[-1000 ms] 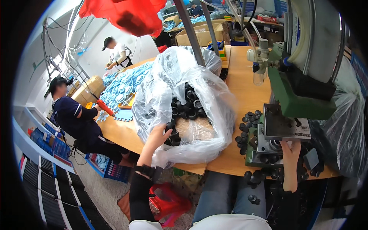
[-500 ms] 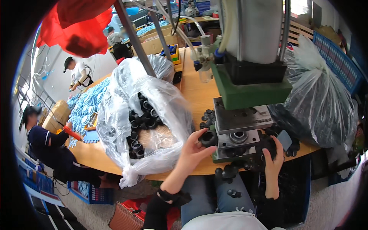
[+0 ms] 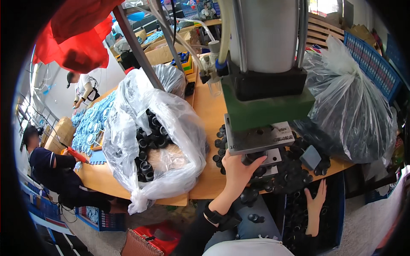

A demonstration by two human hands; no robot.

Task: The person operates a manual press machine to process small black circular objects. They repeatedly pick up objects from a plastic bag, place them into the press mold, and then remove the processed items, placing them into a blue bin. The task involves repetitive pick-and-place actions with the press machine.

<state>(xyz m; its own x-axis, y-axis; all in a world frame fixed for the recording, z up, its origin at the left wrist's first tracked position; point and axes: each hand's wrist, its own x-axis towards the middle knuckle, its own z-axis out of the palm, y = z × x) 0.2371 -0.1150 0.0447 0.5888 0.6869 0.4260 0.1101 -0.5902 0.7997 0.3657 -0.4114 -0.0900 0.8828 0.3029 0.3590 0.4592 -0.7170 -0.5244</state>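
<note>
My left hand [image 3: 239, 170] is closed round a black cup-shaped part [image 3: 252, 158] in the gap between the press's upper plate [image 3: 260, 137] and its lower steel block. Its fingertips are partly hidden under that plate. Lower right, my right hand [image 3: 315, 199] has its fingers spread with nothing in them, above a blue crate [image 3: 340, 213] of dark parts. Between the hands, a pile of black parts [image 3: 292, 179] lies on the table beside the press. A few black parts [image 3: 249, 197] rest on my lap.
The green press head [image 3: 269, 109] hangs above my left hand. An open clear bag [image 3: 179, 170] of black parts stands left, a tied bag [image 3: 350, 106] right. A grey-blue block [image 3: 311, 158] sits among the parts. Two people work at left near light-blue pieces [image 3: 92, 123].
My left hand has brought the black part from the press's left side into the gap. My right hand has left the parts beside the press and moved down over the crate, fingers spread.
</note>
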